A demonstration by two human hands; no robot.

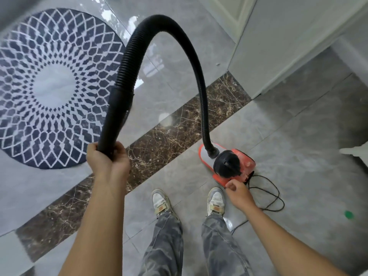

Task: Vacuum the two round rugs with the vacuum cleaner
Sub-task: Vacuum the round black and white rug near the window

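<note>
I judge the job is barely begun: no part of the vacuum touches the round rug [53,86], which lies flat on the grey floor [298,136] at ten o'clock from my shoes [162,202]. I see only this one rug; the second is out of view, so both look left to do.

My left hand [108,158] is raised in front of me, its fingers [119,148] wrapped tight round the lower end of the rigid black tube [117,114]. From there the ribbed hose [169,22] arches up toward twelve o'clock and drops into the red vacuum cleaner [229,164], which sits on the floor at one o'clock from my feet, across the dark marble strip [179,124] from the rug. The tube's end is hidden in my grip, and I see no floor nozzle.

My right hand [239,192] hangs low just at the cleaner's near edge, at its six o'clock, fingers [231,185] curled. I cannot tell whether they pinch anything or touch the casing. The black cord [274,196] loops at three o'clock of that hand.
</note>
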